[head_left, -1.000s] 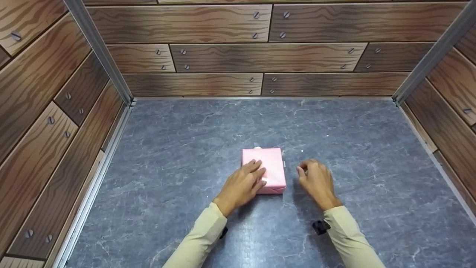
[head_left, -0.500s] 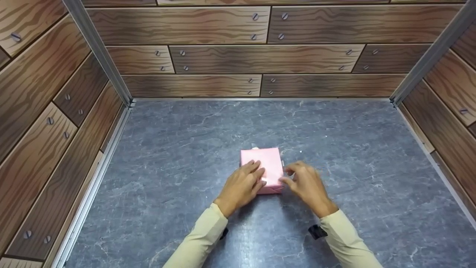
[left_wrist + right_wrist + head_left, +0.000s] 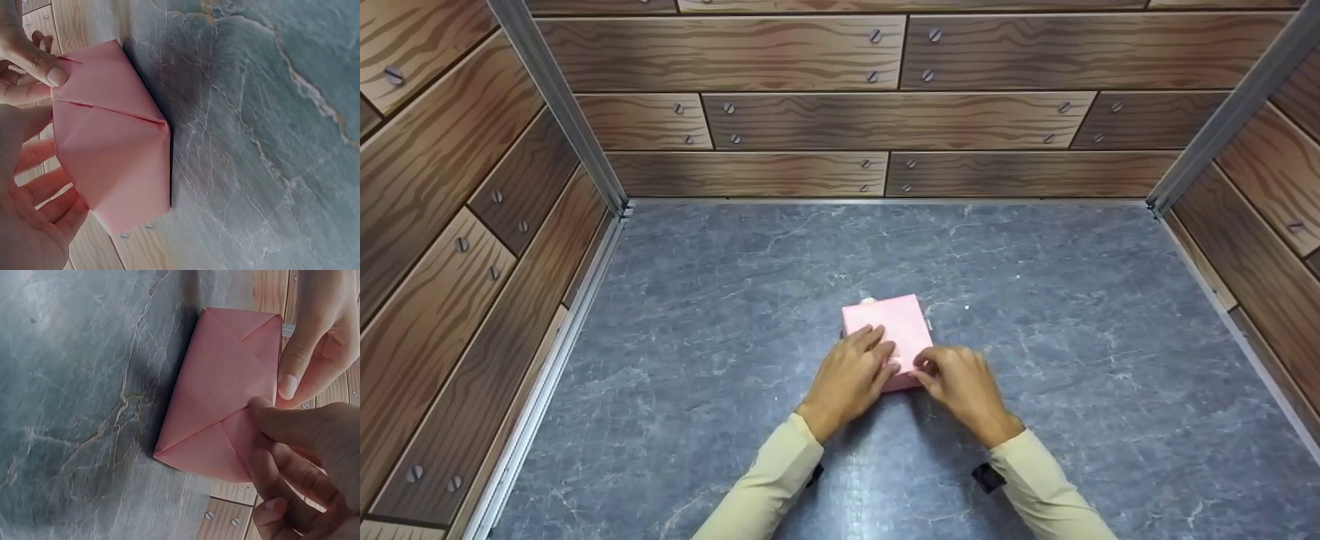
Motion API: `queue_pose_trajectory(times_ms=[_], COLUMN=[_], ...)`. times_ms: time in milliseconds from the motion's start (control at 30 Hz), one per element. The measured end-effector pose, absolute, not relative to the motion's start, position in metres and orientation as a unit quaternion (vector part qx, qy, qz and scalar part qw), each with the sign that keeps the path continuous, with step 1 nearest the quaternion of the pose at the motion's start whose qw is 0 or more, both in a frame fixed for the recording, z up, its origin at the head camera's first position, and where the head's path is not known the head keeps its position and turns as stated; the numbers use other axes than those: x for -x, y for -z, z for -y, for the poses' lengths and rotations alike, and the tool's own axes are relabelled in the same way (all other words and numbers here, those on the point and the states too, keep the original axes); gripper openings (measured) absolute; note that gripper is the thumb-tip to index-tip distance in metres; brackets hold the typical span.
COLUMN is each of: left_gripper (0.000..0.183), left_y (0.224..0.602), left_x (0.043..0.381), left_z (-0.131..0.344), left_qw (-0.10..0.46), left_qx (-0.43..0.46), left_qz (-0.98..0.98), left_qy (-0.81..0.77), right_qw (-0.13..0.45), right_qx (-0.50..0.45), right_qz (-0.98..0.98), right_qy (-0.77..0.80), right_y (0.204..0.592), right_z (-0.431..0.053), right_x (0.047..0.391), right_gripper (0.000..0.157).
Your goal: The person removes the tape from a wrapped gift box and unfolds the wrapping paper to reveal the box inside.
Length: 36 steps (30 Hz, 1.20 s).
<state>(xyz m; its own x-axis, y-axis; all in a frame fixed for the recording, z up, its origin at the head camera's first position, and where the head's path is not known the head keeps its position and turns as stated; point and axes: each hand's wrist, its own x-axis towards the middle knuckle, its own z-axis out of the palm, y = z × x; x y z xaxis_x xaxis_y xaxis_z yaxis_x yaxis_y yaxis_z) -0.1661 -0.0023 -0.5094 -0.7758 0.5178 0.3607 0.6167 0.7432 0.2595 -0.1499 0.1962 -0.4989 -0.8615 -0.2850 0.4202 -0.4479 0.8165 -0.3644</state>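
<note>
A pink paper-wrapped box [image 3: 901, 316] lies on the grey marbled surface, turned slightly. My left hand [image 3: 844, 379] rests on its top with fingers spread and fairly straight. At the near right corner, my right hand [image 3: 962, 382] pinches the box's wrapping between thumb and curled index finger. In the right wrist view, that thumb [image 3: 275, 417] presses on the folded end flap [image 3: 222, 450], just below the top edge. Diagonal creases cross this end of the box in both wrist views. Whether a piece of tape is under the thumb cannot be seen.
Wood-plank-patterned walls [image 3: 802, 120] with metal edging stand at the back and both sides. A small pale object [image 3: 868, 301] peeks out behind the box, and a thin one [image 3: 928, 325] at its right. A white speck [image 3: 967, 307] lies farther right.
My right hand has moved left from beside the box onto its near right corner. The box has turned slightly counterclockwise. My left hand has stayed on top.
</note>
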Motion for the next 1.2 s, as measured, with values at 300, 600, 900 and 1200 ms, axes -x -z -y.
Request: queue_pose_trajectory(times_ms=[300,600,900,1200], left_gripper=[0.027,0.023,0.022,0.027], left_y=[0.511,0.512,0.51,0.511], left_x=[0.167,0.164,0.163,0.164], left_z=[0.003,0.004,0.006,0.012], left_qw=[0.16,0.18,0.18,0.168], left_qx=[0.318,0.323,0.323,0.321], left_qz=[0.92,0.917,0.914,0.913], left_qy=[0.161,0.151,0.17,0.188], right_qw=[0.155,0.162,0.156,0.152], right_qx=[-0.162,-0.121,-0.085,-0.091], right_qz=[0.947,0.947,0.955,0.945], right_qy=[-0.231,-0.251,-0.239,-0.277], right_y=[0.498,0.5,0.504,0.507], right_z=[-0.203,-0.2,-0.197,-0.199], right_x=[0.153,0.155,0.159,0.166], right_gripper=[0.018,0.031,0.061,0.062])
